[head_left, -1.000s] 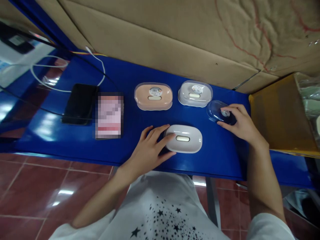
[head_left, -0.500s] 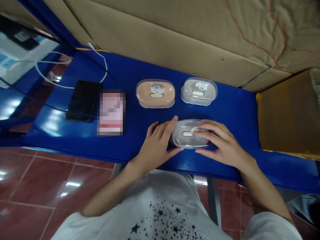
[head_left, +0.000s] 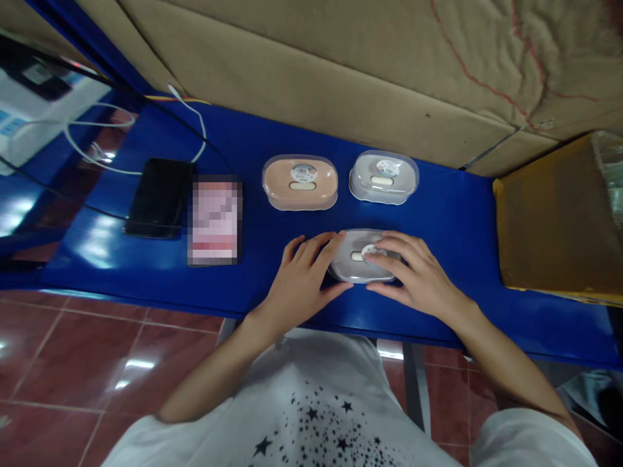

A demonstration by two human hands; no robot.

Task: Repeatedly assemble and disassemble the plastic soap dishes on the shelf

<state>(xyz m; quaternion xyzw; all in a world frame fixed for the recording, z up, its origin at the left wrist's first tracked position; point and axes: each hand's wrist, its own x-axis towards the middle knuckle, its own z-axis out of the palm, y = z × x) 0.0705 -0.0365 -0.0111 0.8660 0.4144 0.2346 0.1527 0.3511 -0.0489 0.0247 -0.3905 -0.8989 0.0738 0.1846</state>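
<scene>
And over it goes: the clear lid, gripped out on the right near the cardboard box a second ago, has been carried across and is now set over the grey dish at the front of the blue worktop. Since half a second ago it has been brought into closer line, both ends now covered by hands.

The left end is framed by the left hand, its fingers moderately spread, thumb at the front edge, index finger at the back; how firmly anything is held there cannot be told. The right end is gripped by the right hand, its fingers curved part-way in from the back, thumb along the front, one fingertip laid by the round sticker.

With that, it seems, the dish is being matched to the peach container and the pale grey container behind, each already covered. Whether the rim is fully seated cannot be seen beneath the fingers. Off to the left, well apart, the black phone is left untouched.
</scene>
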